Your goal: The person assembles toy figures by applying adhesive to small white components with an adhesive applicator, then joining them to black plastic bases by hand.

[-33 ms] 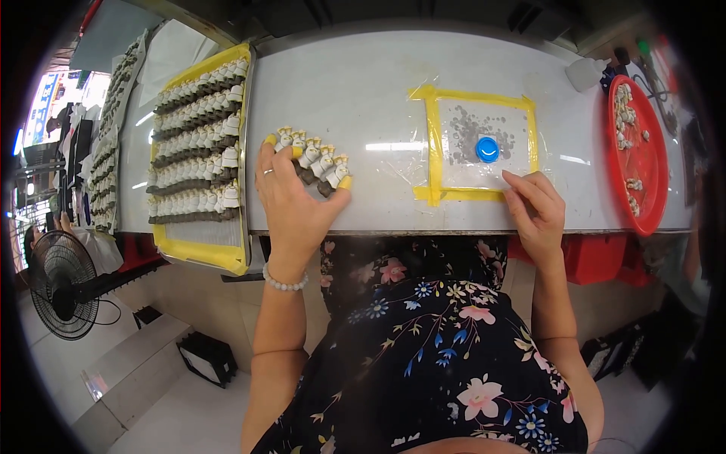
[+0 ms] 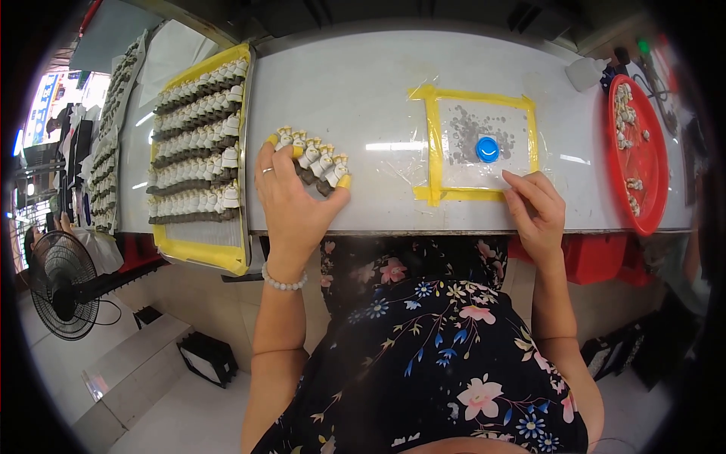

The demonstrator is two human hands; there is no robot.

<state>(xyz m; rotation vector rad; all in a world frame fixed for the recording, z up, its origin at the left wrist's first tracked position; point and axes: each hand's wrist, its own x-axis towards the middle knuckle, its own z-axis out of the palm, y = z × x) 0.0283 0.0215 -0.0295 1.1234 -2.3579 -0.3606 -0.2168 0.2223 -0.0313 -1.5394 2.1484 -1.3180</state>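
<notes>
Figurines (image 2: 198, 168), white-topped, dark-based, line your tray (image 2: 200, 244). Your left hand (image 2: 295, 200) grips a short row of figures (image 2: 314, 157) on the tabletop (image 2: 363, 91) — nothing has visibly shifted, so that hold stands. Near the glossy blue cap (image 2: 487, 150), your right hand (image 2: 538, 216) is pinched narrow — contents unclear; farther right, a smooth oval red plate (image 2: 643, 168).

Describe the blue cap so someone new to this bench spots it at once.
On the pale worktop, find the yellow tape frame by the right hand. Inside it, beside scattered grey spots, sits the small, round blue cap. Its bright blue sets it apart from the yellow tape and grey spots.
</notes>
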